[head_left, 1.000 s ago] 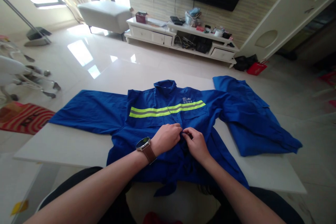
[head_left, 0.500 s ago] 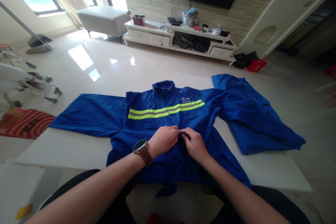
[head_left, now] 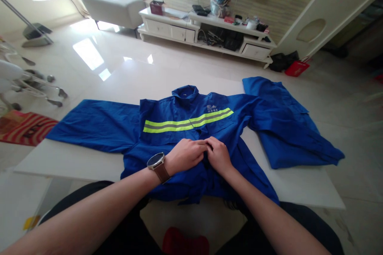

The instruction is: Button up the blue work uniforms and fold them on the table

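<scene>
A blue work jacket (head_left: 167, 111) with a yellow-green and grey reflective stripe lies front up, its collar pointing away from me and its sleeves spread to both sides. My left hand (head_left: 187, 154), with a watch at the wrist, is closed on the jacket's front edge below the stripe. Touching it at the fingertips, my right hand (head_left: 219, 155) pinches the same front edge. The fingers hide the exact bit of cloth between them. Folded blue cloth (head_left: 281, 139) lies at the right, partly under the jacket's sleeve.
The jacket rests on a white table (head_left: 74, 165). Beyond are a white TV cabinet (head_left: 167, 30), a grey bench (head_left: 113, 8) and a red bag (head_left: 296, 68). A striped red bag (head_left: 26, 129) and a wheeled chair stand at the left. Something red (head_left: 185, 242) is below the table's near edge.
Both hands have drawn closer together at the jacket's front. The jacket's hanging lower edge has shifted up. The whole view has tilted slightly downward.
</scene>
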Demonstrator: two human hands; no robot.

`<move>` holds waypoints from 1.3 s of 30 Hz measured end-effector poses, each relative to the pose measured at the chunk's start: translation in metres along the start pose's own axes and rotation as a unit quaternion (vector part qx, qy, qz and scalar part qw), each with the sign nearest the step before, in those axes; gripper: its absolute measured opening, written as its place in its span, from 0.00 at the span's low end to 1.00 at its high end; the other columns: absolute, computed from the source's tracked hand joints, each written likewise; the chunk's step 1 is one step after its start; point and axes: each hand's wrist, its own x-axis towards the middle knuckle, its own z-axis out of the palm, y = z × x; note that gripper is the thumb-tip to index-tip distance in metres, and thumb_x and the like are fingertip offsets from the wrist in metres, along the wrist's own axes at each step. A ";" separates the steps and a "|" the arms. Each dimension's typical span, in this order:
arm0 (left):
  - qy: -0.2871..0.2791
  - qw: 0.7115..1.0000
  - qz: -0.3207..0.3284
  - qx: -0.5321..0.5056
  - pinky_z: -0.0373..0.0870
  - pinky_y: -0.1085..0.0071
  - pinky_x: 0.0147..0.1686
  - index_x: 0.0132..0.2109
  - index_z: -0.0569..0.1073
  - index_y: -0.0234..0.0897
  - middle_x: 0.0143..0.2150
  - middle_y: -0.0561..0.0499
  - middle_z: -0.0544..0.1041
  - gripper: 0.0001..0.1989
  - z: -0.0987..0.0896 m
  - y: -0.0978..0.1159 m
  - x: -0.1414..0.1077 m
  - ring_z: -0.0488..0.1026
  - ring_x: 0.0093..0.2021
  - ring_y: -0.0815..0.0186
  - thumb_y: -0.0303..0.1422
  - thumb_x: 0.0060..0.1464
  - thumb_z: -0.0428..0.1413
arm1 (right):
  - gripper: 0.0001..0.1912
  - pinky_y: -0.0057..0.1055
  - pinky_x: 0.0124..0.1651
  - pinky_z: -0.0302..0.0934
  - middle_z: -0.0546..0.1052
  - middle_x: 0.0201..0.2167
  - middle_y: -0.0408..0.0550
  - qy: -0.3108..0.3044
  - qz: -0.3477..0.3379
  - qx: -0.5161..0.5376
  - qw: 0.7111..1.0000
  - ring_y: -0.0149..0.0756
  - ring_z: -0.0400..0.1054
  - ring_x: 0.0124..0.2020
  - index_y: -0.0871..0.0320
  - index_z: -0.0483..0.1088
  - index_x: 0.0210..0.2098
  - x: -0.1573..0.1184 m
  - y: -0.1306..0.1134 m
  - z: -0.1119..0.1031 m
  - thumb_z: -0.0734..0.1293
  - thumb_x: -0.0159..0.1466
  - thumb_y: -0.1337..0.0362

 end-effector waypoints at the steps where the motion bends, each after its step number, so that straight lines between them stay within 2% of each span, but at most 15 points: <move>1: 0.001 1.000 -0.008 0.002 0.66 0.71 0.37 0.48 0.77 0.42 0.48 0.50 0.79 0.13 -0.001 0.000 0.000 0.77 0.41 0.64 0.30 0.63 0.49 | 0.12 0.31 0.42 0.63 0.79 0.36 0.46 0.001 0.001 0.003 1.000 0.39 0.73 0.38 0.52 0.77 0.36 0.000 0.000 0.001 0.61 0.67 0.69; 6: 0.000 1.000 -0.030 0.003 0.64 0.70 0.34 0.45 0.79 0.42 0.41 0.50 0.80 0.12 -0.011 -0.005 -0.001 0.75 0.35 0.64 0.32 0.59 0.53 | 0.15 0.32 0.48 0.64 0.80 0.41 0.47 0.022 -0.006 0.041 0.999 0.40 0.73 0.43 0.52 0.75 0.43 0.002 -0.002 -0.003 0.58 0.66 0.70; 11: -0.010 1.000 -0.026 -0.003 0.61 0.69 0.31 0.33 0.78 0.40 0.34 0.51 0.79 0.09 -0.010 -0.005 -0.002 0.74 0.31 0.65 0.39 0.56 0.57 | 0.13 0.31 0.44 0.62 0.75 0.31 0.45 0.053 -0.003 0.053 0.997 0.39 0.71 0.36 0.54 0.71 0.31 0.005 -0.003 -0.011 0.57 0.64 0.71; 13: -0.005 0.999 -0.040 0.003 0.61 0.69 0.30 0.31 0.77 0.40 0.34 0.51 0.80 0.09 -0.005 -0.006 -0.002 0.74 0.32 0.64 0.38 0.56 0.56 | 0.12 0.31 0.41 0.61 0.73 0.29 0.45 0.058 -0.003 0.053 0.997 0.38 0.69 0.34 0.54 0.68 0.29 0.005 -0.005 -0.014 0.56 0.63 0.71; 17: 0.010 0.995 -0.097 0.034 0.61 0.68 0.30 0.32 0.77 0.39 0.34 0.49 0.80 0.11 0.004 -0.010 0.002 0.75 0.32 0.62 0.33 0.58 0.52 | 0.11 0.30 0.40 0.59 0.72 0.28 0.44 0.049 -0.016 0.053 0.997 0.37 0.68 0.33 0.54 0.67 0.29 0.001 -0.011 -0.023 0.57 0.63 0.71; 23: 0.052 0.986 -0.156 0.037 0.62 0.68 0.31 0.34 0.77 0.38 0.36 0.47 0.80 0.13 0.000 -0.009 0.007 0.76 0.33 0.61 0.35 0.61 0.50 | 0.09 0.29 0.41 0.60 0.76 0.32 0.44 0.024 -0.037 0.052 0.998 0.36 0.71 0.36 0.55 0.71 0.34 -0.010 -0.019 -0.040 0.60 0.64 0.71; 28: 0.074 0.976 -0.202 0.033 0.63 0.68 0.32 0.37 0.77 0.40 0.38 0.48 0.80 0.10 0.000 -0.007 0.006 0.76 0.36 0.60 0.36 0.61 0.52 | 0.10 0.29 0.40 0.61 0.76 0.31 0.44 0.020 -0.046 0.054 0.997 0.36 0.72 0.35 0.55 0.71 0.33 -0.012 -0.021 -0.043 0.60 0.63 0.71; 34: 0.104 0.963 -0.249 0.022 0.67 0.67 0.38 0.40 0.78 0.40 0.41 0.46 0.81 0.10 0.016 -0.009 0.011 0.77 0.40 0.58 0.39 0.60 0.53 | 0.10 0.30 0.42 0.62 0.77 0.32 0.46 0.010 -0.080 0.037 0.996 0.38 0.73 0.37 0.55 0.73 0.34 -0.013 -0.023 -0.048 0.60 0.63 0.71; 39: 0.135 0.944 -0.300 -0.016 0.66 0.69 0.37 0.38 0.77 0.40 0.40 0.48 0.81 0.09 0.022 -0.018 0.016 0.77 0.43 0.58 0.40 0.57 0.58 | 0.10 0.31 0.42 0.63 0.78 0.32 0.46 0.007 -0.097 0.035 0.995 0.38 0.73 0.36 0.56 0.74 0.34 -0.009 -0.017 -0.050 0.60 0.62 0.71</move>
